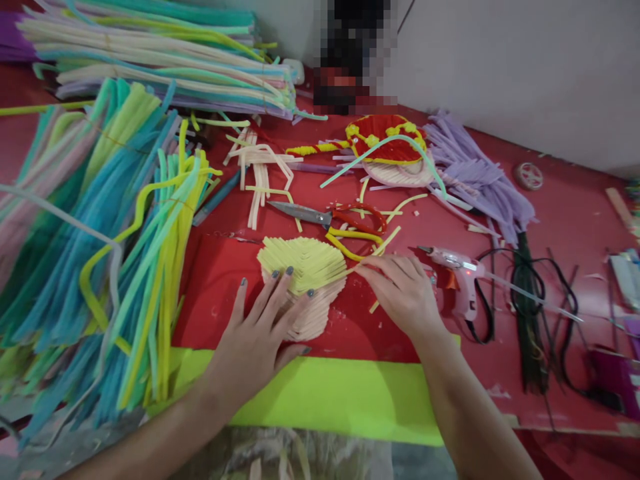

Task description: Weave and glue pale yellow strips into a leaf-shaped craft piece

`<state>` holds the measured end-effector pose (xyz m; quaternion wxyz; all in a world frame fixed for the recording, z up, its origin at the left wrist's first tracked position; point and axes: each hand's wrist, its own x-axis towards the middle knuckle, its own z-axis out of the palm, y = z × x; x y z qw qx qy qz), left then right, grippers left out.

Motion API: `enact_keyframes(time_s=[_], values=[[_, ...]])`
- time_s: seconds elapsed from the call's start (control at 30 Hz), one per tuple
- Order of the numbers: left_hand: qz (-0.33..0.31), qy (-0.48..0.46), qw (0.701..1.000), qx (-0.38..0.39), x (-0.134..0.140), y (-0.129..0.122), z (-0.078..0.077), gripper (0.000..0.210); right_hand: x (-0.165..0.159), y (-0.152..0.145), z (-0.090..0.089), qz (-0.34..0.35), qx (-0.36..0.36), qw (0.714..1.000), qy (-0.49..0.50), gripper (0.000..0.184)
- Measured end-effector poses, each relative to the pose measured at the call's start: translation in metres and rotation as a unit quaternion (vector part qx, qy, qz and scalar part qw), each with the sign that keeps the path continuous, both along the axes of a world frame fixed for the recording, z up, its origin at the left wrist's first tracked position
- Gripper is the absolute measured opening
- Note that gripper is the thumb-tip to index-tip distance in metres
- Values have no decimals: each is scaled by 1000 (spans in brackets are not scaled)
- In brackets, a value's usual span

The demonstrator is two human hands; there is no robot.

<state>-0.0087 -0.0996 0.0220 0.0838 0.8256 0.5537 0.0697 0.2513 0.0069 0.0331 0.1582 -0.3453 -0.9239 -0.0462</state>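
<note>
A leaf-like piece (300, 267) made of rows of pipe cleaners, pale yellow above and cream-pink below, lies on a red sheet (215, 293). My left hand (260, 327) rests on its lower left part with fingers spread. At its right edge, my right hand (400, 290) pinches the end of a thin pale yellow pipe cleaner (351, 270), which meets the piece. Just above lie scissors (325, 217) with one red and one yellow handle, blades pointing left. A pink glue gun (463, 277) with a lit light sits right of my right hand.
Bundles of coloured pipe cleaners (75, 253) fill the left side and the back left. A red and yellow fan-shaped piece (385, 137) and purple pipe cleaners (475, 173) lie at the back. Black cord (570, 300) coils at right. A lime-green sheet (330, 393) lines the front.
</note>
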Motion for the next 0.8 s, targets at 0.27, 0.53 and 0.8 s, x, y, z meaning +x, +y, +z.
enact_keyframes(time_s=[0.27,0.53,0.8], values=[[8,-8,1000,-10,1,-1,0,68,0,-2,-2,-12,13,1000,-13,24],[14,-15,1000,-10,2,0,-1,66,-33,-51,1,-84,-53,995,26,43],[12,-15,1000,-10,1,-1,0,69,-48,-76,-11,-131,-117,984,-2,49]])
